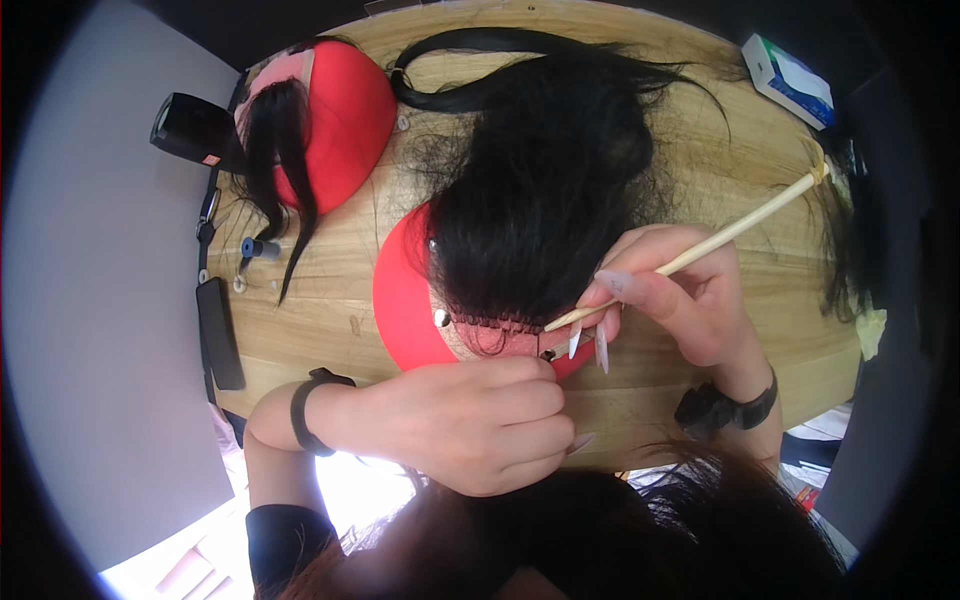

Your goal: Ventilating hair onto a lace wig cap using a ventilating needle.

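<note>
A red head form stands in front of me with a net wig base pinned over it. Black hair grows from a row of knots on the net and spreads away from me. My right hand grips a pale wooden-handled hooking needle, its tip end at the right part of the knotted row. My left hand is curled closed at the near edge of the form. A thin dark strand runs tautly from the net to it; its fingertips are mostly hidden.
Behind to the left is a second red head form bearing black locks, beside a black cylindrical object. A blue spool and a dark phone-like slab lie on the left. At the back right sits a tissue box; dark hair hangs at the right edge.
</note>
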The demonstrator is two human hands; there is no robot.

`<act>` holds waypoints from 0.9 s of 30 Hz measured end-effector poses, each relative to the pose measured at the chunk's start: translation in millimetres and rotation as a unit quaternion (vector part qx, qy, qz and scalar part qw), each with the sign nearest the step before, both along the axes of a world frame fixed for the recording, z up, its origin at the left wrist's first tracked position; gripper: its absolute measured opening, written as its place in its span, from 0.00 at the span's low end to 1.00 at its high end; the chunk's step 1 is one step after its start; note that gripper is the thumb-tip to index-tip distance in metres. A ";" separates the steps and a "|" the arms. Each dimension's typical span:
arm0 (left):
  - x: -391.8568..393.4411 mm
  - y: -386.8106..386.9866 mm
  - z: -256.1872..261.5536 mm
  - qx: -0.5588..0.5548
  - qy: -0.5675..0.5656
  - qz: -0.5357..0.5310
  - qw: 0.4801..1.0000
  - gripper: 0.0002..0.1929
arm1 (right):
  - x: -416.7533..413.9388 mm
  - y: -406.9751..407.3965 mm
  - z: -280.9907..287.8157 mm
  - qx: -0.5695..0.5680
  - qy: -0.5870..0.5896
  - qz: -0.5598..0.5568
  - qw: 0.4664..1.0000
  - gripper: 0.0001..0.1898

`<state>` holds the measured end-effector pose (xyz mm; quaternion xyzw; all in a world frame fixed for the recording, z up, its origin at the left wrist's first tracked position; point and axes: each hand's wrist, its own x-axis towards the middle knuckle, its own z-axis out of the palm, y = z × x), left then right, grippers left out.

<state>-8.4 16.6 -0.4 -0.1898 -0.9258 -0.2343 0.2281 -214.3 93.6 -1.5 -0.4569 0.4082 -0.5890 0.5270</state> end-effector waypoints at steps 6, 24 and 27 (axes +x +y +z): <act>0.3 -0.3 0.9 -0.001 0.005 0.001 1.000 0.07 | -3.7 -1.4 -2.5 -0.015 0.011 0.012 1.000 0.08; 0.1 -2.3 0.2 -0.009 0.018 -0.021 1.000 0.07 | -11.2 -1.7 -7.3 -0.006 -0.019 0.050 0.999 0.08; 0.3 -3.9 -0.2 -0.010 0.034 -0.029 0.999 0.08 | -11.0 -1.5 -7.6 0.007 -0.035 0.048 0.998 0.09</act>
